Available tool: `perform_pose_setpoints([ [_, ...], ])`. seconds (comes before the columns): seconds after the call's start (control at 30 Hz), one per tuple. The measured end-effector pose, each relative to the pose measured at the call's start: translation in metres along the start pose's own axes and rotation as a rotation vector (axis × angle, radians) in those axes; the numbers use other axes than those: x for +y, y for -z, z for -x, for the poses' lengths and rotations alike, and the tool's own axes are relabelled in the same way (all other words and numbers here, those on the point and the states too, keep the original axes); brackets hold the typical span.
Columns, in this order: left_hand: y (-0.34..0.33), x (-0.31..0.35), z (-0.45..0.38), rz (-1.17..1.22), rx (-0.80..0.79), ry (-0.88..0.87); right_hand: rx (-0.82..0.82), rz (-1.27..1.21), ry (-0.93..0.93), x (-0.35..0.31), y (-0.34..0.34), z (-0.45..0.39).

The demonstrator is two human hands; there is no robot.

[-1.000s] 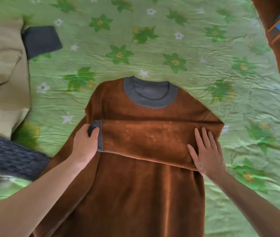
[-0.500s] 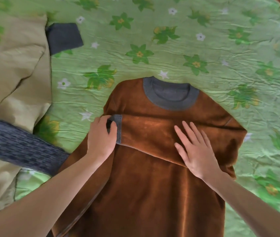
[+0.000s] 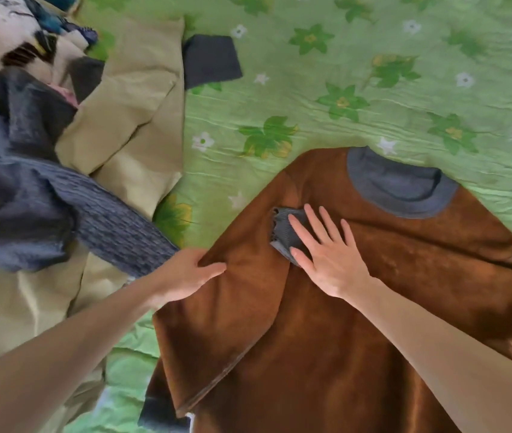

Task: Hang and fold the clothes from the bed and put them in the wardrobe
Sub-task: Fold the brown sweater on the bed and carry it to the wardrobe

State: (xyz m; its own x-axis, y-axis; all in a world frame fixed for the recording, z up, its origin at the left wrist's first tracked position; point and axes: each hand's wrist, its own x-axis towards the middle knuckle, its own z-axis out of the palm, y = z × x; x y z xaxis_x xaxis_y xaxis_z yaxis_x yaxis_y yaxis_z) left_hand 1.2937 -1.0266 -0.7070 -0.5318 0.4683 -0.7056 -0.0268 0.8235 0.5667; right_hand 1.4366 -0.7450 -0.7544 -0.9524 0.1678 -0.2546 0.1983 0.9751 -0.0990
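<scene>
Head view: brown fleece sweater (image 3: 358, 323) lies flat on the bed (image 3: 373, 89), filling the frame from centre to 5 o'clock, grey collar (image 3: 400, 190) toward 1 o'clock. One sleeve is folded across the chest, its grey ribbed cuff (image 3: 284, 234) just left of centre.

Right hand (image 3: 329, 254): fingers straight and spread, palm flat, pressing on the cuff and the folded sleeve. Not gripping anything.

Left hand (image 3: 186, 276): at 9 o'clock from the right hand, on the sweater's left edge. Thumb and fingers are curled on a bunched ridge of brown fabric, pinching it.

Sweater's other sleeve runs down the left edge to a dark cuff (image 3: 162, 410) at 6 o'clock.

Rest of the clothes sit at 9 to 11 o'clock: beige garment (image 3: 129, 120) spread on the green floral sheet, blue-grey knit sweater (image 3: 61, 214) draped over it, its sleeve reaching toward the left hand. Dark grey folded piece (image 3: 211, 60) at 11 o'clock, just beside the beige garment. More mixed fabric in the top-left corner, too blurred to identify.
</scene>
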Motion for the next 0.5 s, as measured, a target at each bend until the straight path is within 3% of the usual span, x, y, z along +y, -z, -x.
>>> perform_pose_setpoints([
  [0.1,0.035,-0.016,0.010,0.193,0.096,-0.046,0.050,0.007,-0.052,-0.002,-0.002,-0.005],
  [0.23,0.092,-0.028,0.015,0.128,0.294,-0.076,0.023,0.035,-0.096,-0.003,0.001,-0.013],
  [0.33,0.119,-0.030,0.031,-0.029,0.014,0.022,0.012,0.066,-0.091,-0.011,0.010,-0.014],
  [0.4,0.120,-0.029,0.043,-0.094,-0.187,0.035,0.113,0.035,-0.047,-0.023,0.023,-0.018],
  [0.5,0.118,-0.033,0.048,-0.040,-0.211,0.021,0.275,-0.116,0.159,-0.059,0.048,-0.040],
])
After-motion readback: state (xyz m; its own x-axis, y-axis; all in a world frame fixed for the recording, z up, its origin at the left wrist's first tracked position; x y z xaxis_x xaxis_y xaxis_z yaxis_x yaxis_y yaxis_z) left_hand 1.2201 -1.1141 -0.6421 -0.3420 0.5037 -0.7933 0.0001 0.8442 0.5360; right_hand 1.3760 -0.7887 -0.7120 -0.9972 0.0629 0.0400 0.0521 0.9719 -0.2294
